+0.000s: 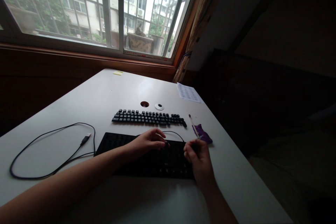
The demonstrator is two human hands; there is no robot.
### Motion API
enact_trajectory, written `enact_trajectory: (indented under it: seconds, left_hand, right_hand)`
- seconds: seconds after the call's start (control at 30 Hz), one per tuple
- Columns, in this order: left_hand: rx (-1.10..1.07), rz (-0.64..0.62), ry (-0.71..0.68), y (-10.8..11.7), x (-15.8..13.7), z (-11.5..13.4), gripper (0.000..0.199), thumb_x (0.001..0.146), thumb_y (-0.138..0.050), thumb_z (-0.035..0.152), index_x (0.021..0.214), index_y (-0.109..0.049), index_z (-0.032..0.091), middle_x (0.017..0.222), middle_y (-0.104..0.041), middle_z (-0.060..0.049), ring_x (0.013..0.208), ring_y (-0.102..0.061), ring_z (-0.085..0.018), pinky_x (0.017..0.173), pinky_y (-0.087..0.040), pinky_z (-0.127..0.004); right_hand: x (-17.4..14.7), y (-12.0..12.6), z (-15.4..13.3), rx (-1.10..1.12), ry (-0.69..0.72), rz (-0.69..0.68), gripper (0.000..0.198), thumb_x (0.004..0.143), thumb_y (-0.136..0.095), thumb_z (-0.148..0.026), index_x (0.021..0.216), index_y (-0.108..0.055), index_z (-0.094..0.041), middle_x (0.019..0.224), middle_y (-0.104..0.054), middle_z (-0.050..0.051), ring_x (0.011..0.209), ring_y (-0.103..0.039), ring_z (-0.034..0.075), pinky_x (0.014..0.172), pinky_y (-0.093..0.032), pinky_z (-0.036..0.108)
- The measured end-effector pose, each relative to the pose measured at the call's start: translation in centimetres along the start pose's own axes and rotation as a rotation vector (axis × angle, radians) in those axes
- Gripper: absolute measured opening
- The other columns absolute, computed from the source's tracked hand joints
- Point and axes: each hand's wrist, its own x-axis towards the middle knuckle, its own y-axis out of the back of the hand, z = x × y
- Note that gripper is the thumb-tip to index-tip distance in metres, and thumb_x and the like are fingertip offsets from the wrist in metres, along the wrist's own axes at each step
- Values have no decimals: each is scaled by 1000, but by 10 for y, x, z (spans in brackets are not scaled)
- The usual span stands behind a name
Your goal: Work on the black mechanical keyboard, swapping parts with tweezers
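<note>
My left hand (148, 141) reaches over the black keyboard (162, 166), thumb and forefinger closed around a small dark piece that looks like a keycap (166, 143). At the keyboard's right end, my right hand (198, 155) is closed in a pinch; what its fingertips hold is hidden. A thin stick with a dark tip, like a cotton swab (193, 125), slants up beside that hand's knuckles, and whether it is gripped I cannot tell. Behind the keyboard lie rows of loose black keycaps (149, 118). A crumpled purple cloth (204, 135) is just beyond my right hand.
On the white table (78, 105) a black USB cable (28, 150) loops at the left. A round cable hole (144, 104) and its white cover (159, 107) are past the keycaps. A printed sheet (189, 92) and a yellow slip (118, 73) lie near the far edge.
</note>
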Motion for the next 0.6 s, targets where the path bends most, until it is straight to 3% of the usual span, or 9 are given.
enact_trajectory:
  seconds: [0.1, 0.17, 0.33, 0.6]
  left_hand:
    - [-7, -24, 9, 1, 0, 0, 38, 79, -80, 29, 107, -59, 16, 105, -72, -9, 92, -66, -17, 79, -47, -29]
    - [-16, -42, 13, 2, -1, -1, 39, 79, -81, 30, 108, -59, 16, 105, -73, -10, 90, -66, -17, 79, -46, -28]
    - [-17, -52, 16, 2, -2, -2, 39, 78, -82, 30, 107, -61, 17, 102, -73, -7, 91, -65, -17, 81, -45, -29]
    - [-5, -76, 1, 3, -2, -3, 36, 78, -82, 30, 105, -62, 16, 99, -72, -6, 91, -65, -17, 83, -45, -30]
  right_hand:
    - [4, -1, -6, -241, 82, -103, 23, 86, -73, -29, 104, -59, -26, 80, -62, -2, 68, -56, 14, 62, -47, 26]
    - [7, -5, -13, -376, 173, -220, 20, 85, -74, -26, 102, -63, -25, 87, -66, 0, 68, -57, 15, 62, -48, 28]
    - [14, -17, -29, -462, 395, -396, 24, 87, -70, -17, 108, -65, -27, 108, -70, 4, 89, -66, 20, 68, -53, 29]
    - [19, -21, -25, -519, 416, -470, 23, 89, -66, -14, 108, -64, -27, 99, -71, 1, 88, -68, 19, 79, -55, 31]
